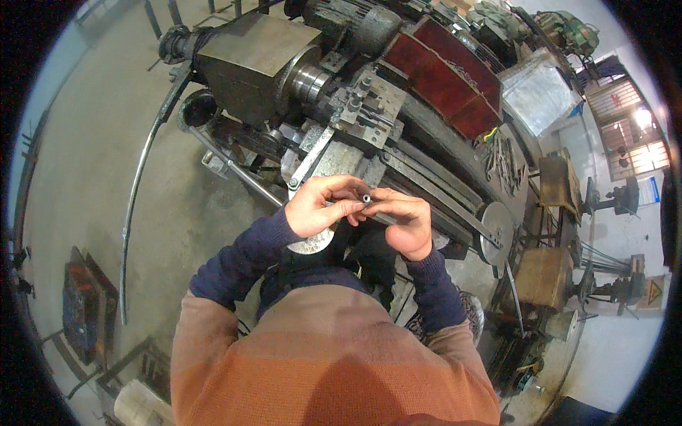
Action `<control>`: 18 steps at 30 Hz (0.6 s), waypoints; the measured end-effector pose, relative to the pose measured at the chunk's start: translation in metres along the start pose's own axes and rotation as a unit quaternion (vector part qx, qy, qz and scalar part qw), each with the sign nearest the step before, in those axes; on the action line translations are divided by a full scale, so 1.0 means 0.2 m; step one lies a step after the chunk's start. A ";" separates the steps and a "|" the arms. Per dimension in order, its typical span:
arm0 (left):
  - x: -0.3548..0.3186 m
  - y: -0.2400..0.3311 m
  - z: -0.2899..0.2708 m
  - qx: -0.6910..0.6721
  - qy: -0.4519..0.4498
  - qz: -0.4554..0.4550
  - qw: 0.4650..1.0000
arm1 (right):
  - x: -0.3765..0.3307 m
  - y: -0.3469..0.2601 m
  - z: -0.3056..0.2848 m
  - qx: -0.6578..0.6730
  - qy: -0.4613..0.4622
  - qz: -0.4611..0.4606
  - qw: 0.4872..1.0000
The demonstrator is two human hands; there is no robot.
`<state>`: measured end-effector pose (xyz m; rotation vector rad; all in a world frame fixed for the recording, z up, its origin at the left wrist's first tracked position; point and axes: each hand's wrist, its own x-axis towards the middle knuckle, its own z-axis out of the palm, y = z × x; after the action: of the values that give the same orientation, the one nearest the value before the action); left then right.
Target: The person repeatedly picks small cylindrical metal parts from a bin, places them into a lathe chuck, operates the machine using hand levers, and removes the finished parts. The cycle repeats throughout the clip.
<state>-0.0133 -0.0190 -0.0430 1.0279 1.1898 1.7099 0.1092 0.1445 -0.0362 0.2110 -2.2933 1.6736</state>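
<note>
1. Long bent metal bar (142, 170) leans at left of the lathe (284, 78), over concrete floor.
2. Left hand (316, 206): fingers curled, fingertips pinching the small metal tube (366, 199) at its open end.
3. Tube held mid-air in front of the lathe bed, between both hands.
4. Right hand (405, 224): closed around the tube's far part.

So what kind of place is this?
Probably a metal workshop. A big lathe stands before the person, hand tools lie beside it, and both hands, left hand and right hand, hold a small metal tube.
</note>
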 end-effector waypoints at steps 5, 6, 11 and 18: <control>-0.01 -0.01 0.00 -0.045 0.016 -0.029 0.998 | 0.00 0.00 0.01 0.033 0.005 -0.011 0.999; -0.01 -0.01 0.00 -0.048 0.017 -0.038 0.998 | 0.01 -0.01 0.01 0.034 0.003 -0.017 0.999; 0.00 -0.03 0.00 -0.174 0.022 -0.084 0.981 | -0.01 0.04 0.03 0.127 0.012 0.003 0.992; 0.00 -0.06 -0.03 -0.195 0.017 -0.099 0.976 | 0.04 0.02 0.02 0.221 -0.018 0.007 0.975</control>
<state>-0.0172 -0.0180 -0.0563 0.6229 0.8948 1.7175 0.1008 0.1417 -0.0382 0.3187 -1.9157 2.1863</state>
